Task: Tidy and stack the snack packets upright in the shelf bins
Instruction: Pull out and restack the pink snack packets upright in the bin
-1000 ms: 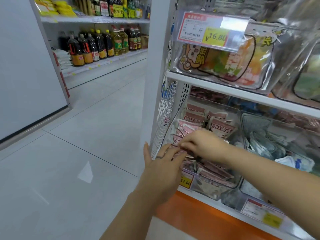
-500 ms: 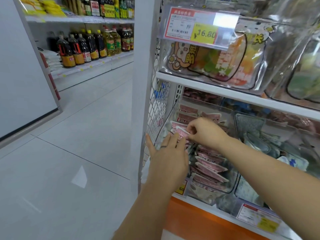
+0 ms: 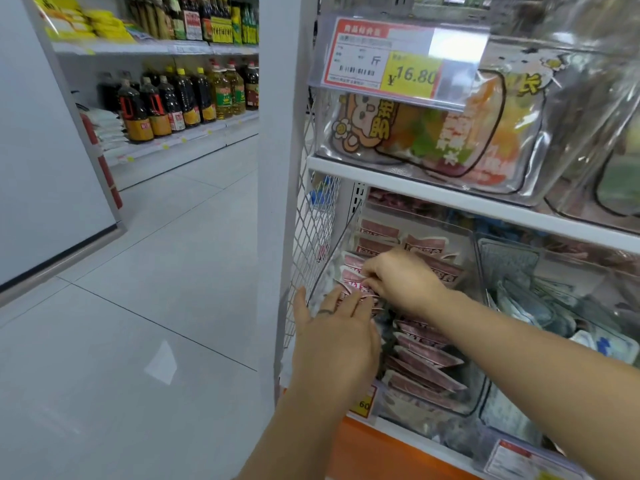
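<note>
My left hand (image 3: 336, 336), fingers flat, braces the pink snack packets (image 3: 353, 264) in the clear bin (image 3: 479, 386) on the lower shelf (image 3: 398, 433) so they stand, while my right hand (image 3: 405, 282) pinches a few upright.

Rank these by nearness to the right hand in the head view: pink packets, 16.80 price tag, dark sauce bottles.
1. pink packets, pinched by the right hand.
2. 16.80 price tag, straight above.
3. dark sauce bottles, far left, in the background.

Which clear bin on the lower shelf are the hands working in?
The leftmost bin, next to the wire mesh, holding pink packets; its right neighbour holds blue-white packets.
</note>
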